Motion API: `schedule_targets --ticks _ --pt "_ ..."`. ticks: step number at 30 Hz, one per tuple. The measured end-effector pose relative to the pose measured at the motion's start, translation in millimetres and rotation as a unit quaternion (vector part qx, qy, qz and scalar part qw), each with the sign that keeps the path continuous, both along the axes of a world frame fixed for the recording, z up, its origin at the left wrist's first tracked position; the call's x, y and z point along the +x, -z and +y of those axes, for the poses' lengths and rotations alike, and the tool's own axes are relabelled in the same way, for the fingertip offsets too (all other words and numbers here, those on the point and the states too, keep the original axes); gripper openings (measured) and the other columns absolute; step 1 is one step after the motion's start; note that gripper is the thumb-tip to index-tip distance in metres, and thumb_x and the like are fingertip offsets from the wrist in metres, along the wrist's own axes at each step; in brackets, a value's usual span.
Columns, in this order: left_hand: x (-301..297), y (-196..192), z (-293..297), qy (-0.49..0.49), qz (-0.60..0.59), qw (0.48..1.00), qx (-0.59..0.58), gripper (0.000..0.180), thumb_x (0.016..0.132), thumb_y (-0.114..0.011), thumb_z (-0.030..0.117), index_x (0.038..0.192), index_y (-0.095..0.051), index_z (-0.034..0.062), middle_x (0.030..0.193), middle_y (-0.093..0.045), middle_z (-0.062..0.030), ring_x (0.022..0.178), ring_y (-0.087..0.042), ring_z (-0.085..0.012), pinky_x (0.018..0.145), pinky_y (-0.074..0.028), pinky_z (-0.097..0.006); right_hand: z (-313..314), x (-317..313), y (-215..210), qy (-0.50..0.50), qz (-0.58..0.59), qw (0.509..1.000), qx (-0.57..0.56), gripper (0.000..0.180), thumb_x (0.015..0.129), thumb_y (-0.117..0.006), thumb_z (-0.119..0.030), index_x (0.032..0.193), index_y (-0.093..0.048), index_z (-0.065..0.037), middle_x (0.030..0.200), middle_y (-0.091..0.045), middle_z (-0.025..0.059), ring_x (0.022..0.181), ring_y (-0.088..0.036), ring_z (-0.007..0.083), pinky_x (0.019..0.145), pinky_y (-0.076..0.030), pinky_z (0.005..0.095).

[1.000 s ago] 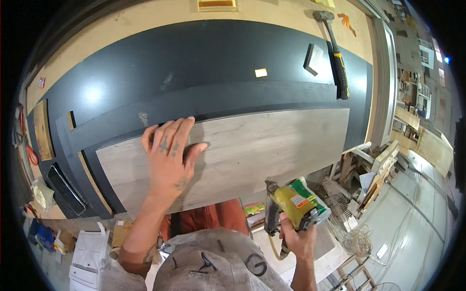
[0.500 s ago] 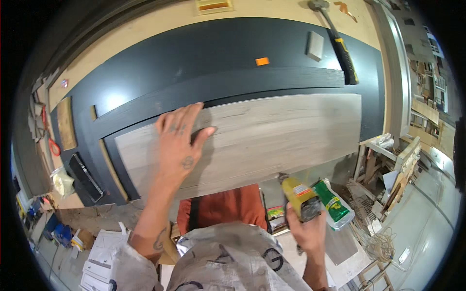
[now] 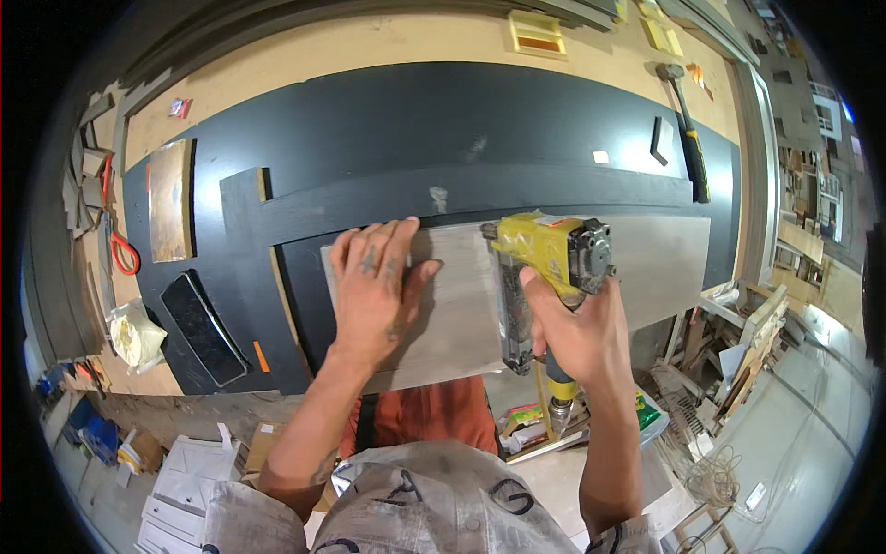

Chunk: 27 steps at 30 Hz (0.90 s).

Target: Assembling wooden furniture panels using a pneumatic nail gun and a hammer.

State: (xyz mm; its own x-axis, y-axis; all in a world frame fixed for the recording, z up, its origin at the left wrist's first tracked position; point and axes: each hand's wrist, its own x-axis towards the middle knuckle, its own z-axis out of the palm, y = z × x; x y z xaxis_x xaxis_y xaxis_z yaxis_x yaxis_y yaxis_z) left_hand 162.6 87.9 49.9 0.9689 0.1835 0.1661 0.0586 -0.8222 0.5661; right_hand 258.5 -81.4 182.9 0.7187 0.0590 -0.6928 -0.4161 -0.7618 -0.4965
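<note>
A light grey wood-grain board (image 3: 443,305) lies on a large black panel (image 3: 351,120), along a raised dark strip (image 3: 554,185). My left hand (image 3: 374,291) rests on the board's left part, fingertips at its far edge and thumb spread; it grips nothing. In my right hand (image 3: 586,337) is a yellow and black nail gun (image 3: 540,245), fingers closed round its handle. The nail gun is over the middle of the board, its nose toward the far edge. Whether the nose touches the wood I cannot tell.
On the panel are a black phone (image 3: 203,328), a wood piece (image 3: 172,201) and a hammer (image 3: 692,152). Red-handled scissors (image 3: 123,254) and a whitish bag (image 3: 137,334) are at the left. A drill (image 3: 560,406) is below the near edge, with scrap wood (image 3: 683,379) further right.
My right hand has brought the nail gun up from beside the near edge to above the board. The view has shifted; my left hand stays on the board.
</note>
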Motion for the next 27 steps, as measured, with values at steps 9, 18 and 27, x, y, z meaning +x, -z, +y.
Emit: schedule_targets --ticks 9,18,27 --pt "-1.7 3.3 1.3 -0.005 -0.002 0.999 -0.033 0.052 0.083 -0.074 0.024 0.128 -0.055 0.0055 0.117 -0.060 -0.0094 0.111 -0.054 -0.0281 0.103 -0.034 -0.045 6.9 -9.7 9.1 -0.060 -0.104 0.993 0.007 0.031 0.089 -0.064 -0.024 0.078 -0.064 0.005 0.051 -0.056 0.0080 0.044 -0.057 0.0166 0.050 -0.046 0.0347" --pt "-0.7 4.5 0.7 0.008 -0.003 0.999 -0.034 0.052 0.086 -0.071 0.024 0.130 -0.052 0.0048 0.118 -0.060 -0.0112 0.112 -0.053 -0.0291 0.103 -0.035 -0.046 8.6 -7.8 -3.7 -0.031 -0.050 0.998 -0.036 0.031 0.089 -0.066 -0.025 0.074 -0.062 0.003 0.049 -0.052 0.0047 0.045 -0.055 0.0141 0.047 -0.044 0.0344" --pt "0.7 5.2 0.7 0.005 -0.005 1.000 -0.004 0.049 0.091 -0.062 0.039 0.125 -0.057 0.0040 0.116 -0.062 -0.0125 0.111 -0.054 -0.0293 0.102 -0.035 -0.046 -66.2 -135.8 -17.8 0.099 -0.024 0.995 -0.006 0.022 0.084 -0.069 -0.013 0.099 -0.067 0.003 0.084 -0.070 0.0105 0.074 -0.066 0.0166 0.068 -0.052 0.0318"
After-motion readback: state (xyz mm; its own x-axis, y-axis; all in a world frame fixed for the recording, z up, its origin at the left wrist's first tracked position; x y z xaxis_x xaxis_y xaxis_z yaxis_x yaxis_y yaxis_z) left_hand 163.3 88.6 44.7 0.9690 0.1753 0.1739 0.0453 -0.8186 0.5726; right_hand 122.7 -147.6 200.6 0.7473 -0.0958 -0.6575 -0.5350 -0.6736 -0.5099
